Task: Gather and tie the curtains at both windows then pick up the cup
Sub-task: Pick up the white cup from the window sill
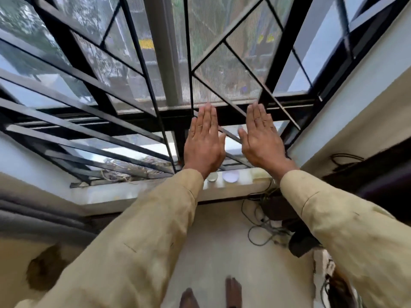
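Grip: the left hand (203, 143) and right hand (260, 138) are held flat, fingers straight and together, palms turned to the window. Nothing is held in either. Whether the fingertips touch the bars cannot be told.
Curtains: none is plainly made out. The grey folds (33, 216) at the lower left edge may be fabric, but this is not certain.
Cup: a small clear vessel (212, 177), judged to be the cup, is seen on the window sill (133, 192) just under the left wrist, with a pale round disc (231, 176) beside it.
Step in hand: judged as the start of the task, with no curtain yet gathered.
Method: a curtain edge should be found first at one side of the window. The fabric is best swept together with both hands, then held bunched by one hand while the tie is passed round by the other.
Care: the vessel should be kept clear of the tan sleeves (155, 218), since it is easily knocked off the sill.
Surroundings: a black window grille (142, 70) fronts the panes, so fabric should be drawn off it without snagging. Loose cables (260, 230) lie on the floor at the right and are best stepped around.
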